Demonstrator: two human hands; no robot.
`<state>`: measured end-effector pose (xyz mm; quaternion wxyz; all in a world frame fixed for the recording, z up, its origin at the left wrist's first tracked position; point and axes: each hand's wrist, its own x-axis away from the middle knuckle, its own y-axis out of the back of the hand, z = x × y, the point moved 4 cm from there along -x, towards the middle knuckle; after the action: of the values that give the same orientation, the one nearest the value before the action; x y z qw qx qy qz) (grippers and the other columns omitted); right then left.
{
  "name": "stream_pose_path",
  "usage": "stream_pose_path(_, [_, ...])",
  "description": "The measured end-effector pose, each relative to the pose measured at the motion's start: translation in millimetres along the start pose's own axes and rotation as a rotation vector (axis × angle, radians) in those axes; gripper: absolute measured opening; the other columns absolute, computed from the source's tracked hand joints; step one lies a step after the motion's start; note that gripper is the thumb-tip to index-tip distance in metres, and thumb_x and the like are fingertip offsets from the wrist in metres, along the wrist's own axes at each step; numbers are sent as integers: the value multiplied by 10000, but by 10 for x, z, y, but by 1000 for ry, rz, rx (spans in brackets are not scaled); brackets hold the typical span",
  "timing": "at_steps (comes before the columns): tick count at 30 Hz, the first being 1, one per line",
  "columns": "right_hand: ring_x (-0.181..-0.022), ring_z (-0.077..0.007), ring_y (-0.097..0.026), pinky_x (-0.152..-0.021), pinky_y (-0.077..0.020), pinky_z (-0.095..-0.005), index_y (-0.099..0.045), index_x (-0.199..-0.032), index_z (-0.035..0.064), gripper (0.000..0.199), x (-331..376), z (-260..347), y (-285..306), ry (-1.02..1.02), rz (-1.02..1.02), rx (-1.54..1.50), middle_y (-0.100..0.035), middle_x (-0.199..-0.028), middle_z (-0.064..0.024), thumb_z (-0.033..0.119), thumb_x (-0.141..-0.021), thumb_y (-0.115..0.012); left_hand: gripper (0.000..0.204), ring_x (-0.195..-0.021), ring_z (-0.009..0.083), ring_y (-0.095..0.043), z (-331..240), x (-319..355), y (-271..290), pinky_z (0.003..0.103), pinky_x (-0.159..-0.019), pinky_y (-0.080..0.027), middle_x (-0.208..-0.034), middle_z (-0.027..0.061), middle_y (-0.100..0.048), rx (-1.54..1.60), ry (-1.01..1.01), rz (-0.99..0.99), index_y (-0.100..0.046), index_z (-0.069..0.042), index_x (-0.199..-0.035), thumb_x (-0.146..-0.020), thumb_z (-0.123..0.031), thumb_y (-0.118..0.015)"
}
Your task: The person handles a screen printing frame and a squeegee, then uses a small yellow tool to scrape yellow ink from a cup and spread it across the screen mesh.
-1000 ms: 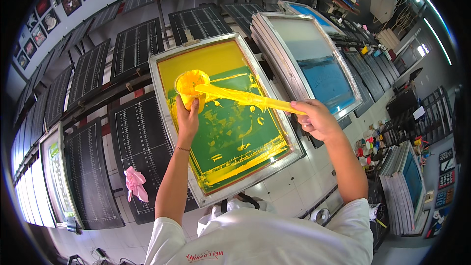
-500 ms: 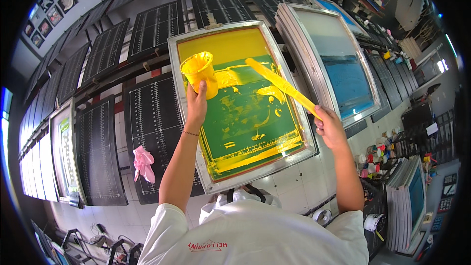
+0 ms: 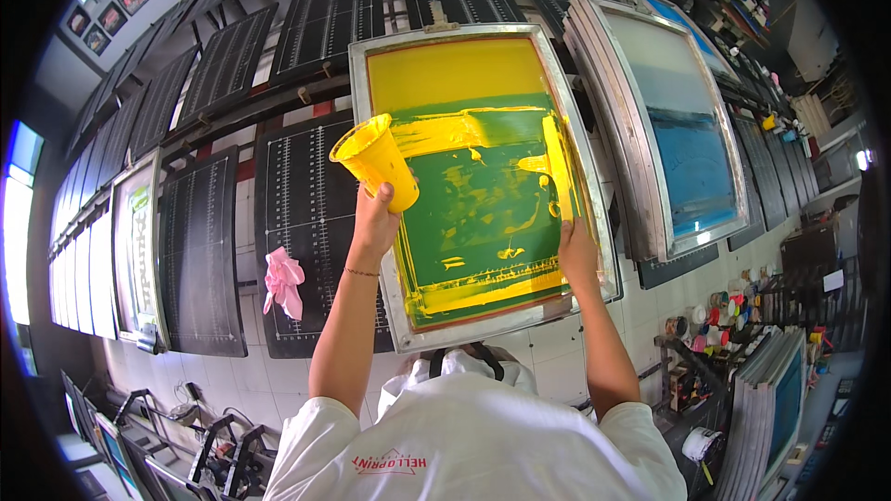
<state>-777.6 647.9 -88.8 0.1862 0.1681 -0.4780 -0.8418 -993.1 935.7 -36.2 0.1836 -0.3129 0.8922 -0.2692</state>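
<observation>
My left hand [image 3: 376, 223] grips the yellow cup [image 3: 376, 160] at the left edge of the screen frame [image 3: 594, 223]. My right hand [image 3: 577, 255] is closed on the yellow scraper [image 3: 557, 162], whose long axis runs near-to-far along the mesh's right side.

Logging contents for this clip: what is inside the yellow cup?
Not visible: the yellow cup, gripped by the left hand, tilts away, its mouth facing off-camera. Only ink-smeared outer walls show.
</observation>
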Motion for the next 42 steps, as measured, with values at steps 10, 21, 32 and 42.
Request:
stream_pose_path(10, [-628, -436, -618, -550, -487, -510, -465, -978, 17, 277, 204, 683, -524, 56, 120, 50, -617, -661, -236, 293, -981, -443, 662, -1021, 179, -584, -123, 228, 109, 337, -899, -481, -1111, 54, -580, -2, -30, -108, -449, -34, -1254, -790, -386, -764])
stream_pose_path(21, [-646, -447, -616, -565, -487, -521, -448, -992, 8, 278, 350, 1299, -839, 55, 195, -17, -621, -683, -246, 285, -985, -424, 629, -1065, 159, -561, -261, 369, 321, 321, -928, -450, -1151, 47, -571, -44, -8, -115, -433, -31, -1279, -820, -322, -750])
stream_pose_path(32, [-639, -441, -621, -551, -490, -521, -466, -963, 14, 297, 504, 1603, -978, 99, 233, -40, -618, -662, -241, 306, -984, -416, 632, -1081, 168, -554, -334, 240, 196, 327, -925, -456, -1171, 51, -565, 12, -26, -45, -428, -31, -1276, -828, -352, -736])
stream_pose_path(42, [-662, -455, -615, -593, -492, -528, -477, -962, 6, 326, 715, 1920, -1202, 100, 347, -138, -622, -696, -254, 325, -985, -409, 660, -1095, 152, -525, -382, 317, 355, 331, -947, -433, -1178, 40, -532, -35, -38, -149, -382, -51, -1300, -833, -358, -731])
